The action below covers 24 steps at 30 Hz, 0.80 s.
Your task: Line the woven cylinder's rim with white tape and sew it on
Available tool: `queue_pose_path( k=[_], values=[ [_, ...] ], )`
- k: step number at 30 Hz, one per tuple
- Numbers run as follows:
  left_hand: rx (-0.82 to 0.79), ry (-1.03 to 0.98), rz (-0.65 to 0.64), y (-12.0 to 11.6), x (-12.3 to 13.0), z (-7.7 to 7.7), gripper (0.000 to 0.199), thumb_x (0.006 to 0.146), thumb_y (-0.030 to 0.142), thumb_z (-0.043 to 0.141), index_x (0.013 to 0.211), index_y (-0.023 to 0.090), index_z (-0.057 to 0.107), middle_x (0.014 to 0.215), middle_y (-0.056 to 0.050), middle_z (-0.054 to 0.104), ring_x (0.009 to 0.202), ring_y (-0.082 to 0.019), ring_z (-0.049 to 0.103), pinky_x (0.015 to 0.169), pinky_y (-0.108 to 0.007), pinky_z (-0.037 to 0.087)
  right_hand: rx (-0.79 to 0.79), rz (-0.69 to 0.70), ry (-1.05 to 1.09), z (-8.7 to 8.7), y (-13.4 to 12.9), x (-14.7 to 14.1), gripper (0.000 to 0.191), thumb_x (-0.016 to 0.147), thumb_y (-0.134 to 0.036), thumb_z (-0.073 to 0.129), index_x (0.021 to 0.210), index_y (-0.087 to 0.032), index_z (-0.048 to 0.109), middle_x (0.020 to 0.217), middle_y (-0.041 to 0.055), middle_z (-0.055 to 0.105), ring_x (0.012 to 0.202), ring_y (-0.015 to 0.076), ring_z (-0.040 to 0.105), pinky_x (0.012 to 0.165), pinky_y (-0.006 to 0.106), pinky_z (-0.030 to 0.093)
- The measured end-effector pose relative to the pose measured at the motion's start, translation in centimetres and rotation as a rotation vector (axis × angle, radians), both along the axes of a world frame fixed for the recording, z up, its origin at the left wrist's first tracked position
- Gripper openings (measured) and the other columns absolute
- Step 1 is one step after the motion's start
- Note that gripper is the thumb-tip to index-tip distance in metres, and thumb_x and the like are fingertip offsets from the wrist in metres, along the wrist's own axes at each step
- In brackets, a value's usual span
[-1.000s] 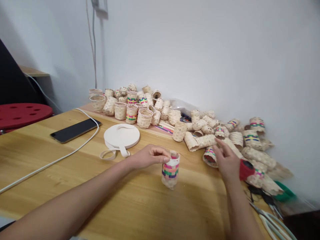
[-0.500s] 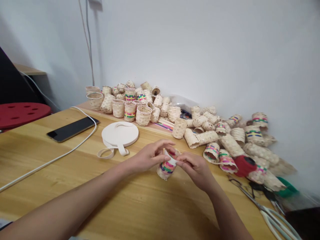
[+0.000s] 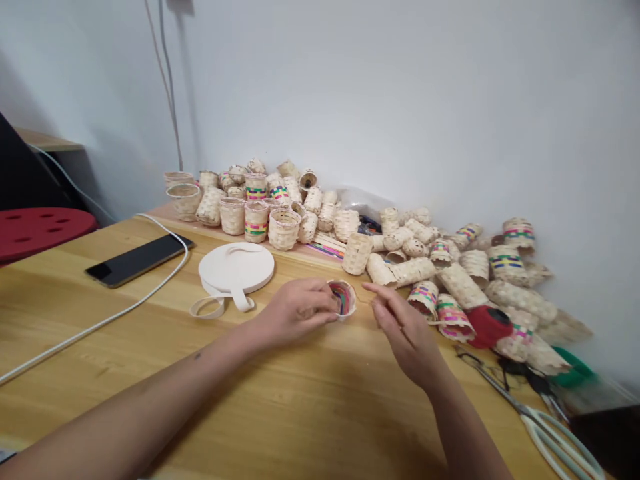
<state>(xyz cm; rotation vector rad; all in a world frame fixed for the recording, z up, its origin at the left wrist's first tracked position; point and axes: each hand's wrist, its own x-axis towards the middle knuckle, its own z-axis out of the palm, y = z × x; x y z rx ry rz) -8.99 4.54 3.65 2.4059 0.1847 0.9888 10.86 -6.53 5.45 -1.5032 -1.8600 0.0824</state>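
My left hand (image 3: 305,308) grips the left side of a small woven basket (image 3: 353,308), fingers over its rim. The basket's opening faces me, showing pink, green and blue bands inside and a pale rim. To its right, my right hand (image 3: 400,327) is apart from the basket, with the index finger stretched out and nothing visible held. A roll of white tape (image 3: 236,268) lies left of my left hand, its loose end looped on the table.
Many woven baskets (image 3: 284,230) are piled along the wall. A phone (image 3: 137,261) and white cable (image 3: 165,283) lie at left. Large scissors (image 3: 537,423) and a red thread spool (image 3: 489,327) are at right. A red stool (image 3: 45,230) stands beyond the table.
The basket has tipped so its opening faces me. My right hand has let go of the rim and moved right, its index finger now extended.
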Motion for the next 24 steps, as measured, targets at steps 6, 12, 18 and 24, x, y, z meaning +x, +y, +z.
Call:
queue_pose_path(
  k=[6, 12, 18, 24],
  values=[
    [0.392, 0.13, 0.134, 0.0, 0.2, -0.6, 0.029, 0.095, 0.022, 0.043, 0.082, 0.016, 0.068, 0.081, -0.007, 0.062, 0.073, -0.014, 0.051, 0.065, -0.026, 0.032, 0.139, 0.113, -0.144, 0.0, 0.3, 0.9, 0.02, 0.095, -0.022, 0.046, 0.106, -0.022, 0.063, 0.09, 0.0046, 0.069, 0.084, 0.0175, 0.063, 0.076, 0.028, 0.047],
    [0.526, 0.126, 0.132, -0.3, 0.4, -0.6, 0.028, 0.095, 0.02, 0.043, 0.077, 0.015, 0.065, 0.078, -0.006, 0.062, 0.072, -0.014, 0.05, 0.065, -0.026, 0.032, 0.183, 0.191, -0.247, 0.3, 0.6, 1.1, 0.018, 0.094, -0.018, 0.048, 0.092, -0.021, 0.066, 0.084, 0.0053, 0.066, 0.08, 0.0181, 0.058, 0.072, 0.031, 0.043],
    [0.554, 0.092, 0.128, -0.6, 0.5, -0.6, 0.023, 0.094, 0.02, 0.045, 0.081, 0.017, 0.064, 0.08, -0.004, 0.062, 0.073, -0.013, 0.051, 0.065, -0.025, 0.034, 0.157, 0.219, -0.346, 0.2, 0.5, 0.9, 0.023, 0.092, -0.007, 0.046, 0.095, -0.021, 0.065, 0.08, 0.0038, 0.058, 0.075, 0.0165, 0.049, 0.066, 0.029, 0.037],
    [0.577, 0.093, 0.12, -0.7, 0.5, -0.6, 0.025, 0.094, 0.019, 0.043, 0.079, 0.017, 0.064, 0.078, -0.003, 0.062, 0.071, -0.013, 0.05, 0.064, -0.026, 0.034, 0.09, 0.258, -0.341, -0.1, 0.6, 0.8, 0.026, 0.091, -0.004, 0.047, 0.097, -0.023, 0.064, 0.083, 0.0024, 0.056, 0.077, 0.0159, 0.046, 0.067, 0.028, 0.032]
  ],
)
